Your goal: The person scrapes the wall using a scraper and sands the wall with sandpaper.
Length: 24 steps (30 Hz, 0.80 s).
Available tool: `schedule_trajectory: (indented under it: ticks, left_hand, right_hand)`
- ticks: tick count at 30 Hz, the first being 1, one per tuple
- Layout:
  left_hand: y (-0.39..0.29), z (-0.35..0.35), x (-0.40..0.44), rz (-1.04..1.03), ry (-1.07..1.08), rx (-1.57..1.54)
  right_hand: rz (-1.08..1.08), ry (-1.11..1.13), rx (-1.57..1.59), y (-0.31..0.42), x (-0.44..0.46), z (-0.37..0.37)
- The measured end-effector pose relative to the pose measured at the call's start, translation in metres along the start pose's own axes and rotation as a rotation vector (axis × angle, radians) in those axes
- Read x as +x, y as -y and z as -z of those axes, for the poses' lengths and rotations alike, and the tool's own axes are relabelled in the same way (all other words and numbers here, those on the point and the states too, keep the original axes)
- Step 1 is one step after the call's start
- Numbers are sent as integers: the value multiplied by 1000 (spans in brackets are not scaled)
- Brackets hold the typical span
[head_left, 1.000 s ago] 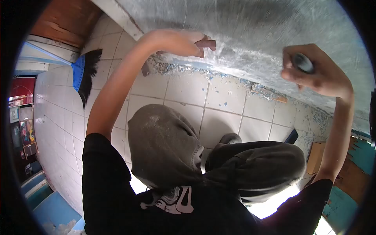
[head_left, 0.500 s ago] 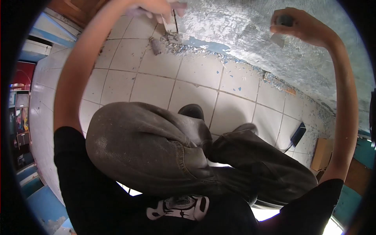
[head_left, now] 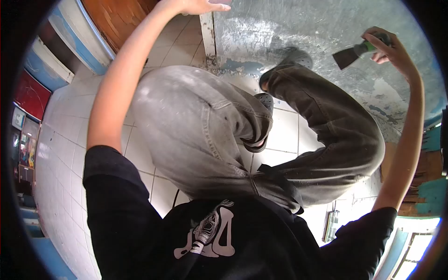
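My right hand (head_left: 389, 49) is raised at the upper right, its fingers wrapped round the dark and green handle of a scraper (head_left: 347, 57). The scraper's flat metal blade points down and left in front of the grey, patchy wall (head_left: 308, 25). At the top edge, my left hand (head_left: 198, 5) is near the white door frame (head_left: 208, 35), partly cut off by the view. Its visible fingers stretch to the right, and nothing shows in them.
My bent legs in grey trousers (head_left: 186, 112) cover much of the tiled floor (head_left: 65, 154). One dark clog (head_left: 298, 58) is by the wall's base. A brown wooden door (head_left: 114, 18) stands at the upper left.
My legs have shifted up toward the wall, with one foot now at its base. My right hand has moved right and slightly down, and the scraper has turned into clear view.
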<state>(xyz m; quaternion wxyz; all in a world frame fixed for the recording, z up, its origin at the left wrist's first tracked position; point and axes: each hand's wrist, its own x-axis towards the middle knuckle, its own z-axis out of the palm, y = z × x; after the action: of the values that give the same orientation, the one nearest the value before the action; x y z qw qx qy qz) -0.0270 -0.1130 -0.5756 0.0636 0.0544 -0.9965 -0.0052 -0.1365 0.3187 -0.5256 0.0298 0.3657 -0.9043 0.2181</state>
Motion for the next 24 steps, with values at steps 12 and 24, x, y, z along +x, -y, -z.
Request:
schedule_trajectory:
  ticks: [12, 24]
  left_hand:
    - [-22, -52, 18, -78, -169, -552]
    - [3, -178, 85, 348, -544, -536]
  right_hand:
    - [0, 176, 290, 21, -10, -68]
    - [-118, 264, 593, -47, 19, -176]
